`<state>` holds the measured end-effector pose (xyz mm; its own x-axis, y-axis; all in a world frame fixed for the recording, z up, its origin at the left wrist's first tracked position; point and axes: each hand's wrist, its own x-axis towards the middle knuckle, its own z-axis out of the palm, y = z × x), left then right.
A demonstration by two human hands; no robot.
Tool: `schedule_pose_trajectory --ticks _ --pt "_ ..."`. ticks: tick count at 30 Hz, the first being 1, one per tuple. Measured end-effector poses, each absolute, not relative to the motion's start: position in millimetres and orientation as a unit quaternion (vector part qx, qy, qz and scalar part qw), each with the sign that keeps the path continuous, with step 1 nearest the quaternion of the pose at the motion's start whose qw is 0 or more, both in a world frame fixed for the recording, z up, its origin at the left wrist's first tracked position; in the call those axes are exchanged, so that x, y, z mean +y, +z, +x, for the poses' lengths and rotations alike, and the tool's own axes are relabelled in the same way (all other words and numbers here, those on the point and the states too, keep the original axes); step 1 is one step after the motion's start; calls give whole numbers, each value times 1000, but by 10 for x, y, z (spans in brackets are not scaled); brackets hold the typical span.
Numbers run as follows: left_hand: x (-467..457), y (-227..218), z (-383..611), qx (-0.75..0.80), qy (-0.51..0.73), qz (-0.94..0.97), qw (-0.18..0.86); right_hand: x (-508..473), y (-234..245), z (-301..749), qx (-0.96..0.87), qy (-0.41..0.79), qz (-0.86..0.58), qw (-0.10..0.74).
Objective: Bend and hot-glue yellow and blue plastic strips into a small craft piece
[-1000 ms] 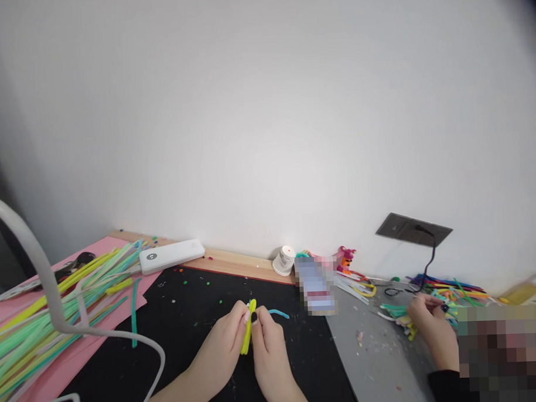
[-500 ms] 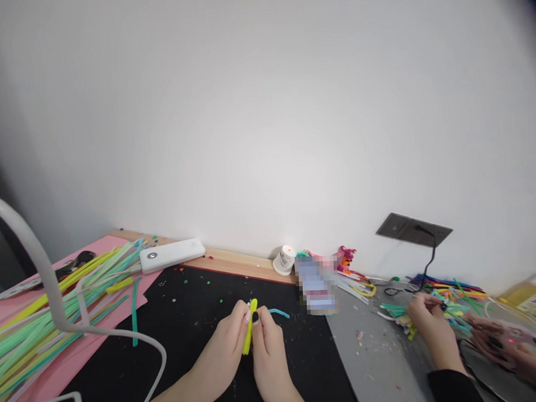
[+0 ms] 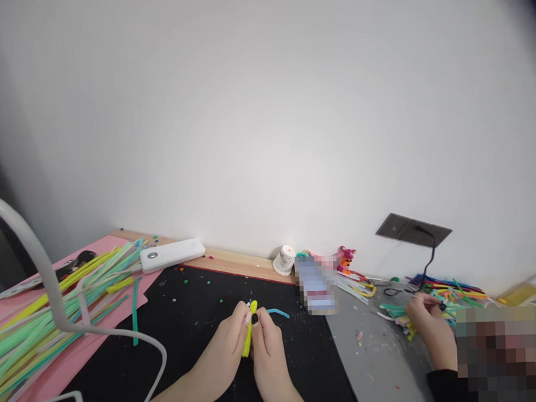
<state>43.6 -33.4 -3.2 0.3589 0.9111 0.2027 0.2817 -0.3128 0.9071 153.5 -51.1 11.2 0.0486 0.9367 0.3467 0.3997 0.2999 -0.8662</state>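
Note:
Both hands meet over the black mat, pinching a short folded bundle of yellow pipe cleaners. My left hand grips it from the left side with thumb and fingers pressed together. From the right, my right hand presses its dark-nailed thumb on the upper part of the bundle. A blue pipe cleaner shows just beyond the right fingers; whether it joins the yellow bundle is hidden.
Many pipe cleaners lie on pink paper at left, beside a white device and a white cable. A paper cup and a blurred phone stand behind. At right, another person's hand touches more pipe cleaners.
My hands and the yellow bundle stay almost in place, with only a slight shift of the fingers. A blurred patch now covers the lower right corner.

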Motion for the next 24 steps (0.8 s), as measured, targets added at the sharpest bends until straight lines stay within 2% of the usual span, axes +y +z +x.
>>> schedule_pose_trajectory --ticks 13,24 --pt "-221 7 367 412 376 705 438 -497 210 1629 -646 256 -544 471" --pt "-190 -90 365 419 394 691 438 -497 137 1649 -651 310 -538 437"
